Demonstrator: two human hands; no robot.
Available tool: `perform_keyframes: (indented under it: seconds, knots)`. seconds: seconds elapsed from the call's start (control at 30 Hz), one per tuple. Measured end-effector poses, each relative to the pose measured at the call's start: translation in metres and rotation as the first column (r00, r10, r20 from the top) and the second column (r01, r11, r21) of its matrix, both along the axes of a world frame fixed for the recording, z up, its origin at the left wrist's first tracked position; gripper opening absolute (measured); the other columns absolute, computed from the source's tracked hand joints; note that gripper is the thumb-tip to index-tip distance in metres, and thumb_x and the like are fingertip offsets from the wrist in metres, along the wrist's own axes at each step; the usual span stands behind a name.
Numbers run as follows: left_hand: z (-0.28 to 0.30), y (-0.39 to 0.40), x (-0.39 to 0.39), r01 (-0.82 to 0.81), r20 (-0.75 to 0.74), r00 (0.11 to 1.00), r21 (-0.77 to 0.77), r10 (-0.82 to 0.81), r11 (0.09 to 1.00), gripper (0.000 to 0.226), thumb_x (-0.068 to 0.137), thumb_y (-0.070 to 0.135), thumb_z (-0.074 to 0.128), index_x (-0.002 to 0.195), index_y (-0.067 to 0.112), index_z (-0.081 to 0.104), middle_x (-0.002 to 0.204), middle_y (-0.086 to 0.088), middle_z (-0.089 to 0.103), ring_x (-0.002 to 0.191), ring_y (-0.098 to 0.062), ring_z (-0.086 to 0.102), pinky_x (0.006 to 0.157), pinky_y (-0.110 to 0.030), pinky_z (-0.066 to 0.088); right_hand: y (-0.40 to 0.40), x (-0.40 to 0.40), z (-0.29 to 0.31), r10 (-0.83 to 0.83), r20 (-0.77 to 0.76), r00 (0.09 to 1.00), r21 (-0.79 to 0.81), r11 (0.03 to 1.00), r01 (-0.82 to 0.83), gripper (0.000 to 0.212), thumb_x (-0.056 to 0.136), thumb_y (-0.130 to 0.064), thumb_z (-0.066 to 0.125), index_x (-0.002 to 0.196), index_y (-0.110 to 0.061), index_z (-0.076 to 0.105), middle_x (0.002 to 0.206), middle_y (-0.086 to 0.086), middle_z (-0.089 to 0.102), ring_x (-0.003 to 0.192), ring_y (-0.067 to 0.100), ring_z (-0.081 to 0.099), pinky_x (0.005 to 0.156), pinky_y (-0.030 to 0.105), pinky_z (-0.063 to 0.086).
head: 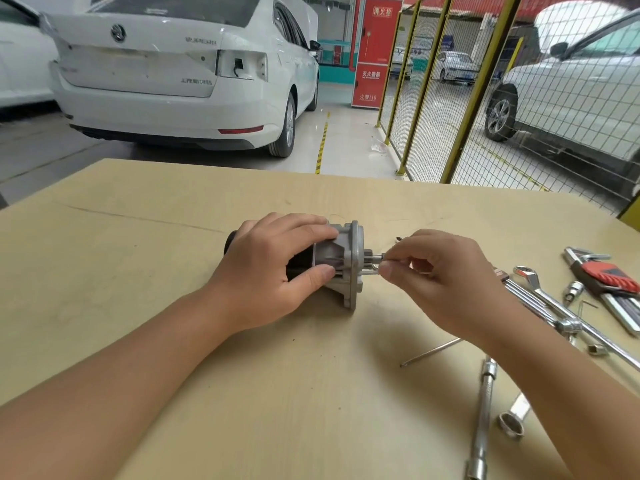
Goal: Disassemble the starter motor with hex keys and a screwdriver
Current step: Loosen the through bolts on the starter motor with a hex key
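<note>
Your left hand (277,268) wraps the starter motor (341,263), pinning it on its side mid-surface (138,271) so it can't roll; your right hand (440,275) pinches a hex key (372,270) at the flange, likely loosening a bolt.

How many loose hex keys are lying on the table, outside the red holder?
2: one hex key below the right wrist, one small hex key beside the red holder. Others may be hidden under the arm.

The starter motor (341,261) lies mid-table (138,237), tools to its right, cars behind.
</note>
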State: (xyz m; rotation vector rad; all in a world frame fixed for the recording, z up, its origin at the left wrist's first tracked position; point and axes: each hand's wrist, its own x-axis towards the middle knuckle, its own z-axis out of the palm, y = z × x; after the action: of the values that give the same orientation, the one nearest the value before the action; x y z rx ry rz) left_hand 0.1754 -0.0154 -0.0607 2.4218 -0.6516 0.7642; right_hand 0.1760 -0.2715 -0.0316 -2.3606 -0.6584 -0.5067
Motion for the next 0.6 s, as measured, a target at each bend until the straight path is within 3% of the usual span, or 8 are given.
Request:
perform_keyframes:
  seconds: [0.07,0.13,0.2,0.3,0.43,0.6]
  knots:
    - [-0.001,0.0,0.0,0.005,0.007,1.0,-0.003,-0.005,1.0,0.046,0.087,0.049,0.067,0.127,0.029,0.07,0.136,0.013,0.065,0.119,-0.017,0.062,0.095,-0.051,0.047,0.002,-0.001,-0.001,-0.041,-0.091,0.995,0.103,0.993,0.051,0.013,0.079,-0.02,0.084,0.08,-0.03,0.075,0.08,-0.008,0.062,0.071,0.009,0.058,0.063,0.019,0.043]
    - [-0.002,0.001,0.002,0.009,0.017,1.0,-0.008,-0.009,1.0,0.047,0.086,0.052,0.065,0.127,0.03,0.07,0.136,0.013,0.065,0.117,-0.017,0.062,0.094,-0.051,0.047,0.004,-0.003,0.001,-0.051,-0.273,0.961,0.319,0.937,0.14,0.024,0.071,-0.018,0.091,0.083,-0.03,0.075,0.086,0.001,0.065,0.064,0.01,0.061,0.062,0.025,0.047]
    - [-0.003,0.003,0.003,0.018,0.025,1.0,-0.012,-0.018,1.0,0.046,0.087,0.053,0.064,0.127,0.031,0.07,0.136,0.014,0.064,0.117,-0.016,0.062,0.094,-0.052,0.047,0.008,-0.006,0.001,-0.026,-0.418,0.908,0.517,0.815,0.261,0.037,0.059,-0.013,0.097,0.086,-0.026,0.074,0.087,0.01,0.071,0.064,0.015,0.065,0.061,0.029,0.048]
    - [-0.005,0.004,0.004,0.023,0.029,0.999,-0.015,-0.023,1.0,0.046,0.087,0.053,0.064,0.128,0.032,0.069,0.137,0.016,0.064,0.118,-0.014,0.062,0.094,-0.052,0.047,0.017,-0.013,-0.002,-0.027,-0.474,0.88,0.669,0.639,0.38,0.047,0.051,-0.003,0.096,0.087,-0.02,0.071,0.094,0.009,0.072,0.081,0.019,0.073,0.068,0.033,0.055]
    - [-0.005,0.002,0.003,0.025,0.019,1.0,-0.026,-0.024,0.999,0.045,0.087,0.053,0.065,0.127,0.033,0.069,0.136,0.016,0.064,0.116,-0.013,0.062,0.095,-0.051,0.047,0.03,-0.02,-0.007,0.059,-0.503,0.862,0.798,0.415,0.437,0.035,0.074,0.009,0.08,0.1,-0.007,0.063,0.094,0.014,0.067,0.064,0.016,0.067,0.066,0.03,0.052]
    - [-0.005,0.003,0.002,0.021,0.02,1.0,-0.043,-0.02,0.999,0.044,0.086,0.054,0.064,0.126,0.036,0.068,0.136,0.019,0.063,0.116,-0.01,0.061,0.095,-0.05,0.047,0.038,-0.028,-0.002,0.223,-0.482,0.848,0.87,0.007,0.493,0.016,0.097,0.009,0.052,0.107,-0.004,0.053,0.091,0.019,0.063,0.067,0.021,0.073,0.053,0.024,0.056]
